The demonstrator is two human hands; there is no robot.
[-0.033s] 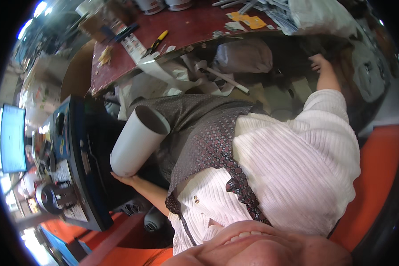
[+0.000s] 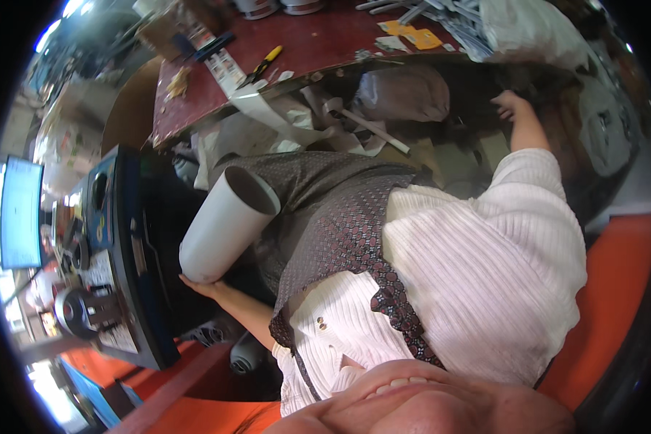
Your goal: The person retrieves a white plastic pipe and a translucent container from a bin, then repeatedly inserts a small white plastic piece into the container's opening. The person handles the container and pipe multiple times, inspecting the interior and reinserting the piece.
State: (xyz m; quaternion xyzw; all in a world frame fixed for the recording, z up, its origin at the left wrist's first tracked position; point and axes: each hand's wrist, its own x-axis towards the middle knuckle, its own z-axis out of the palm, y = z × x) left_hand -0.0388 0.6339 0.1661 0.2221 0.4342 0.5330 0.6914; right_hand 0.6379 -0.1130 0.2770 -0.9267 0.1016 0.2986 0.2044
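Note:
My left hand (image 2: pixel 204 288) is at the lower end of a tall, light-grey cylinder (image 2: pixel 220 230), its fingers partly hidden beneath it. The cylinder leans, with its open mouth tipped up and to the right, beside my apron-covered lap (image 2: pixel 333 195). Over on the far right, my right hand (image 2: pixel 510 105) reaches into the dark space below the table edge. Its fingers are apart, and nothing shows in them. A clouded plastic bag with something in it (image 2: pixel 405 94) lies to its left, near a thin white tube (image 2: pixel 376 133).
Above is a dark red table (image 2: pixel 311 43) holding a yellow-and-black cutter (image 2: pixel 263 65), yellow packets (image 2: pixel 419 37) and grey strips (image 2: pixel 441 18). A white plastic bag (image 2: pixel 532 32) stands at its right. Left are a dark-edged desk (image 2: pixel 134 253) and a screen (image 2: pixel 22 213). Loose white strips (image 2: pixel 271 119) hang below the table edge.
The view has shifted slightly. My right hand has moved a little to the left, while my left hand keeps supporting the grey cylinder.

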